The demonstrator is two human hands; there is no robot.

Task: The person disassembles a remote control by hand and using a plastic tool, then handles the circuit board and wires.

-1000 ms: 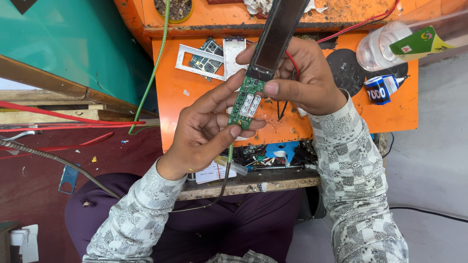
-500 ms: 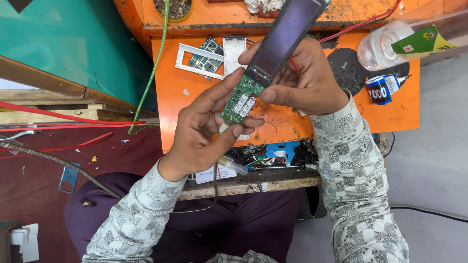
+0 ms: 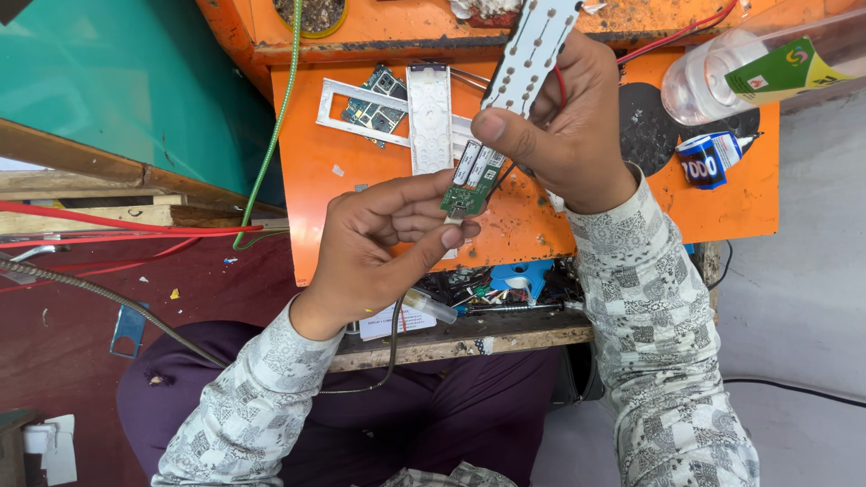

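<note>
Both hands meet above the scuffed, paint-chipped orange metal workbench [image 3: 361, 171], over its middle near the front edge. The left hand [image 3: 379, 248] curls its fingers in, thumb and forefinger closed in a tight pinch on the lower end of a small green rectangular circuit board [image 3: 469, 180] set with flat silver blocks. The right hand [image 3: 564, 126] is wrapped around a long white perforated strip panel [image 3: 532, 54], dotted with rows of round holes, that slants up toward the bench's back edge; its thumb presses flat on the top of the green board, where board and strip join. A thin red wire [image 3: 561, 87] runs under the right palm.

On the bench top behind the hands lie a flat white plastic frame [image 3: 361, 108], a ribbed white plastic bar [image 3: 429, 117] standing across it, and a dark phone mainboard [image 3: 374, 113] with shiny shields. Toward the right edge sit a round black scorched patch [image 3: 645, 135], a small blue and white glue tube [image 3: 708, 160] and, by the back right corner, a clear plastic bottle with a green label [image 3: 749, 72] lying on its side. A green cable [image 3: 275, 126] hangs down along the left edge. Under the front edge, a rough wooden ledge [image 3: 460, 338] holds a clutter of small parts. Both sleeves are soft grey patterned cloth.
</note>
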